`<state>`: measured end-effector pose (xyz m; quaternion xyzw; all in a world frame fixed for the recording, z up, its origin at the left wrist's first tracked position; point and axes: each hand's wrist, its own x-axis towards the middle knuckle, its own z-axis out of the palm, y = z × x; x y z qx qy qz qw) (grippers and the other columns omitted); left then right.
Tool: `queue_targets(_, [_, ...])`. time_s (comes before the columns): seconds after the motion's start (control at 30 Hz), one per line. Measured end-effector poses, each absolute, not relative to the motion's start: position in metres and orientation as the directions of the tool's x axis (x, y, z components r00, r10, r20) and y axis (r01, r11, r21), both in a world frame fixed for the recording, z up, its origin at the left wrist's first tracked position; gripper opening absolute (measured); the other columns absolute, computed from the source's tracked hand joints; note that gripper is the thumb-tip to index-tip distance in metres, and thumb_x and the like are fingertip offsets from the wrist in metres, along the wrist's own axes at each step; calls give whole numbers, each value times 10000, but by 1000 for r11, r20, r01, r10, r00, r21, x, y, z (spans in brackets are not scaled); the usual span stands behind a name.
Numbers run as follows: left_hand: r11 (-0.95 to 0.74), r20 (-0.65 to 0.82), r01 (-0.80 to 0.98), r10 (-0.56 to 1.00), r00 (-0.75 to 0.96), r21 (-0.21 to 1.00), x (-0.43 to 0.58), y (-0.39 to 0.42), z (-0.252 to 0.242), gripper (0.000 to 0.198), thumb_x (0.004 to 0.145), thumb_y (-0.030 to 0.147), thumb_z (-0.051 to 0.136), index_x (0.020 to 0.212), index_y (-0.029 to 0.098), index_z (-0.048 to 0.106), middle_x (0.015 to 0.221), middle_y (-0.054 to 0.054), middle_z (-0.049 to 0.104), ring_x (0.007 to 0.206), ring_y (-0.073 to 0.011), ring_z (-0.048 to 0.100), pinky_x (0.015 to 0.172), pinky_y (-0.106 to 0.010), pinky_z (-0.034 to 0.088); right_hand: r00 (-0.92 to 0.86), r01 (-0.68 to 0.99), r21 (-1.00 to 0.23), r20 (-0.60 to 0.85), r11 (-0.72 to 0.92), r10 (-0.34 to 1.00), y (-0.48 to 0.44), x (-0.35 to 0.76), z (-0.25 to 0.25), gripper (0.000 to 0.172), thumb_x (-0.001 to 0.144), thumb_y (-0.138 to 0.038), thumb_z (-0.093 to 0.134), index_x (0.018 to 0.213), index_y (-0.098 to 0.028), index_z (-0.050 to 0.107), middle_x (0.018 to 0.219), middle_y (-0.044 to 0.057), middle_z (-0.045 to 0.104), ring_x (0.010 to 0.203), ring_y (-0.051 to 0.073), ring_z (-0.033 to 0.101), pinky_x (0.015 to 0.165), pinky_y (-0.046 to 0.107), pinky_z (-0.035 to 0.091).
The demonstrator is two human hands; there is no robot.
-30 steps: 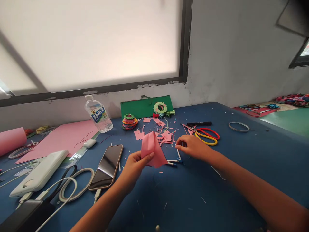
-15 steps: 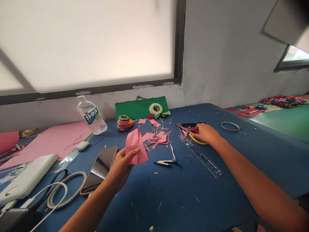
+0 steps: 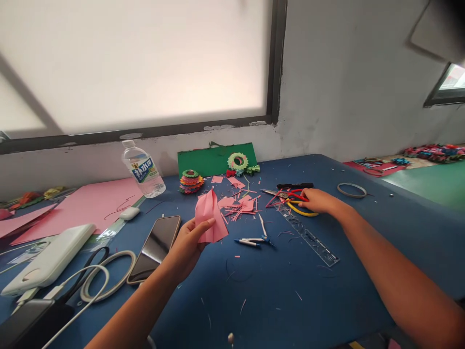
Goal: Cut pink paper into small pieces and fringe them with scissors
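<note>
Folded pink paper (image 3: 210, 209) upright; scissors (image 3: 286, 195), red-yellow handles, blades leftward.

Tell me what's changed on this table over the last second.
The right hand moved right and farther away, to the scissors; whether it grips them is unclear. The left hand shifted slightly left, still holding the folded pink paper. The bottle and phone stayed put.

Soft glow from the window (image 3: 145, 68)
</note>
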<state>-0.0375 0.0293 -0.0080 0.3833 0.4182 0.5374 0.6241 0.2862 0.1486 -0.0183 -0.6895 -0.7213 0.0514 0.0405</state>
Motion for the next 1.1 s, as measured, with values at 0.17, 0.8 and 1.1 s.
queue_targets(0.17, [101,-95,-318,995,35,943,-38,28,-8,141,651,242,661,717,128,611,583,2,621,513,-101,587,532,-194,486,41,983,-183,283,12,958,143,278,-11,364,822,-282,420,1146,-117,402,1026,160,560,956,265,524,699,317,377])
queue_targets(0.8, [-224,238,284,971,-15,932,-58,25,8,207,656,343,631,608,154,564,518,50,441,472,-81,350,436,-180,264,-911,294,-954,-260,64,321,63,212,19,863,461,-890,243,833,-159,515,628,14,507,513,105,438,477,240,402])
queue_targets(1.1, [-250,255,264,967,18,932,-54,25,5,200,682,345,615,691,149,580,558,45,454,490,-77,369,437,-169,284,-911,285,-957,-251,59,327,65,213,18,729,534,-847,261,762,-180,444,606,-43,373,482,70,330,471,217,377])
